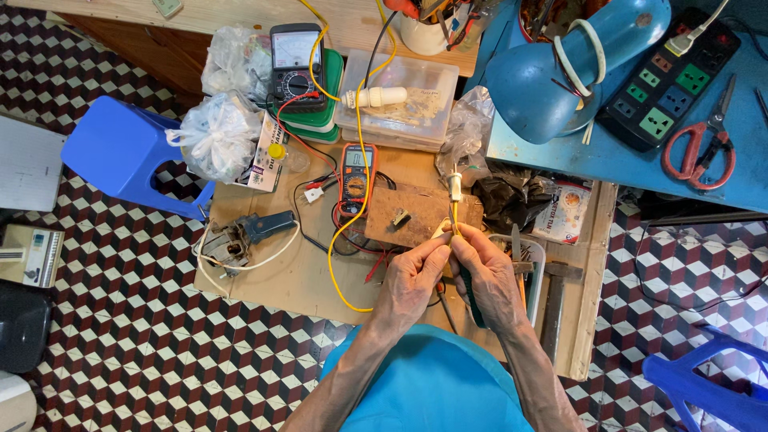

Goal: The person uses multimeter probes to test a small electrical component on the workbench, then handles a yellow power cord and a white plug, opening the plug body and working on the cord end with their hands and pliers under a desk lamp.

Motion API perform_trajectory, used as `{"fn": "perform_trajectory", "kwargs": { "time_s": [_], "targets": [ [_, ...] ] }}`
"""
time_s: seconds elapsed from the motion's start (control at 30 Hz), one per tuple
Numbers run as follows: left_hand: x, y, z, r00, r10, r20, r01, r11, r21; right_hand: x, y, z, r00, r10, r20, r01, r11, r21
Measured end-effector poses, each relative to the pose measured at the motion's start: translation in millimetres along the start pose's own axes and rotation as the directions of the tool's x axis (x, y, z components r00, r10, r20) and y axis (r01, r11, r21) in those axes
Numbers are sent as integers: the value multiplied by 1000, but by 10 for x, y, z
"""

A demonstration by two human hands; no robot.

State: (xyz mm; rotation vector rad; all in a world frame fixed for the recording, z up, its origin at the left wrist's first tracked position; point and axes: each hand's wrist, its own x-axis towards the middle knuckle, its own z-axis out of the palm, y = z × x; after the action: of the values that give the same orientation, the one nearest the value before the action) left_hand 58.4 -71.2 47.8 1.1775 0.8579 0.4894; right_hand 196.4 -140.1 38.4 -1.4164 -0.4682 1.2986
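Note:
Both my hands meet over a low wooden work board (280, 276). My left hand (412, 280) pinches the end of a yellow wire (346, 232) just below a small white connector (455, 186). My right hand (490, 280) grips the same wire end from the other side and also holds a dark-handled tool (472, 300) along the palm. The yellow wire loops across the board and runs up to a white lamp socket (376, 98). An orange digital multimeter (358, 174) lies just left of my hands.
A blue desk lamp (552, 76), black power strip (668, 80) and red-handled scissors (700, 152) sit on the blue table at right. An analog meter (296, 64), plastic boxes (400, 104), plastic bags (216, 136), a blue stool (120, 152) and a hammer (554, 304) surround the board.

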Motion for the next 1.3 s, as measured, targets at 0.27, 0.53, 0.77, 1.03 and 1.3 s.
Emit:
{"fn": "perform_trajectory", "kwargs": {
  "time_s": [0.27, 0.53, 0.77, 1.03, 1.3],
  "targets": [
    [-6, 32, -13, 1000, 14, -12, -13, 994, 111, 11, 8, -19, 1000, 20, -1, -20, 999, 41],
    [0, 15, -12, 1000, 16, 9, -17, 994, 112, 18, 3, -16, 999, 36, -18, -36, 999, -13],
    [4, -17, -2, 1000, 11, 7, -12, 992, 126, 5, -7, -23, 999, 43, -30, -44, 999, -23],
    [-48, 16, -8, 999, 16, -42, -10, 991, 135, 41, 131, -150, 983, -184, -21, 173, 952, -252],
    [-106, 119, 45, 985, 159, -70, -137, 959, 246, -23, 363, -105, 937, -328, -121, 334, 942, 27]
  ]
}}
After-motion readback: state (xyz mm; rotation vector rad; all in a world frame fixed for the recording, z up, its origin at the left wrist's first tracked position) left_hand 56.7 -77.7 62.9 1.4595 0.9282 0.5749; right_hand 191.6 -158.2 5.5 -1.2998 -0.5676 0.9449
